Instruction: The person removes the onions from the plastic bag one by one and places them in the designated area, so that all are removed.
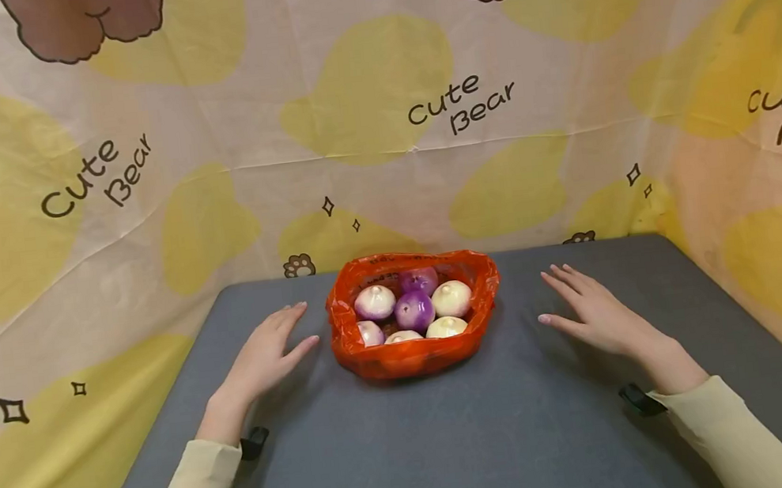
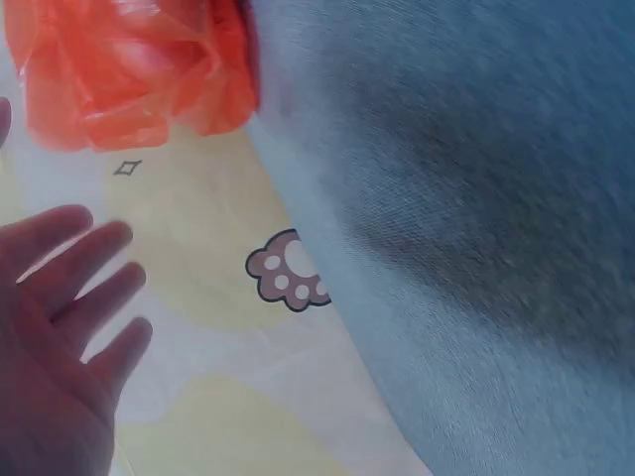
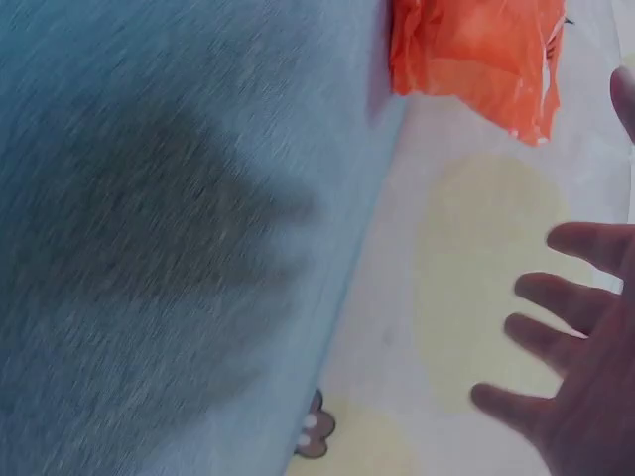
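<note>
A red plastic bag (image 1: 414,361) stands near the back of the table with its mouth spread wide. Inside it lie several onions (image 1: 452,299), some purple and some pale with purple tinges; the bag's front wall hides the lower parts of the nearest ones. To the bag's left, my left hand (image 1: 267,358) hovers with straight fingers and holds nothing. My right hand (image 1: 599,313) is held out on the other side, fingers spread, farther from the bag than the left. Both wrist views show the bag's crumpled side (image 2: 139,79) beyond the fingers.
The grey table (image 1: 420,448) reaches back to a hanging cloth (image 1: 359,80) printed with yellow patches, paws and lettering. More of this cloth hangs along the left and right sides. A dark strap piece (image 1: 641,399) sits at the right wrist, another (image 1: 254,443) at the left.
</note>
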The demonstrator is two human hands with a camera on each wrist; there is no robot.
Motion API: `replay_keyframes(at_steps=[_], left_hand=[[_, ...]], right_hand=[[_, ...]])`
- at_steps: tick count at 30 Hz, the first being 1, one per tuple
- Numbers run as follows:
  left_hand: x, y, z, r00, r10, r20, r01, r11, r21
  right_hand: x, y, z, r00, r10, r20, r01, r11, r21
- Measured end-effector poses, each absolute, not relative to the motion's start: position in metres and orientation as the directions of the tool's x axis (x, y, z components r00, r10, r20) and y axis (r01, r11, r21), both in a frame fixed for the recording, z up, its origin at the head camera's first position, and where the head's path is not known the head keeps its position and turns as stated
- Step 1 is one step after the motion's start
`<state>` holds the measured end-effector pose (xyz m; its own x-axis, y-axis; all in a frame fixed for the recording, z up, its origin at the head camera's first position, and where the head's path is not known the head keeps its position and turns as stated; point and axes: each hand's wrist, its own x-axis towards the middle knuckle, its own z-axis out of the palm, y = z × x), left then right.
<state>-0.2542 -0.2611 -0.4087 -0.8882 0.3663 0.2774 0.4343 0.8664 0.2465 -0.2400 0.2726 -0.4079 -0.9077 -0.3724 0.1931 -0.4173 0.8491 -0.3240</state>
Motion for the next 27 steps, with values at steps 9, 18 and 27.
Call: replay_keyframes(at_steps=[9,18,27], left_hand=[[-0.255,-0.247,-0.395,-0.899,0.26,0.353,0.408,0.792,0.455],[-0.268,-0.232,-0.402,-0.89,0.191,0.415,0.418,0.706,0.571],[-0.272,-0.22,-0.405,-0.916,0.158,0.369,0.375,0.668,0.643]], right_hand=[[-0.251,0.243,-0.399,-0.854,-0.335,0.398,-0.484,0.791,-0.374],[-0.263,0.196,-0.394,-0.727,-0.28,0.627,-0.594,0.715,-0.369],[-0.269,0.157,-0.397,-0.725,-0.271,0.634,-0.617,0.664,-0.423]])
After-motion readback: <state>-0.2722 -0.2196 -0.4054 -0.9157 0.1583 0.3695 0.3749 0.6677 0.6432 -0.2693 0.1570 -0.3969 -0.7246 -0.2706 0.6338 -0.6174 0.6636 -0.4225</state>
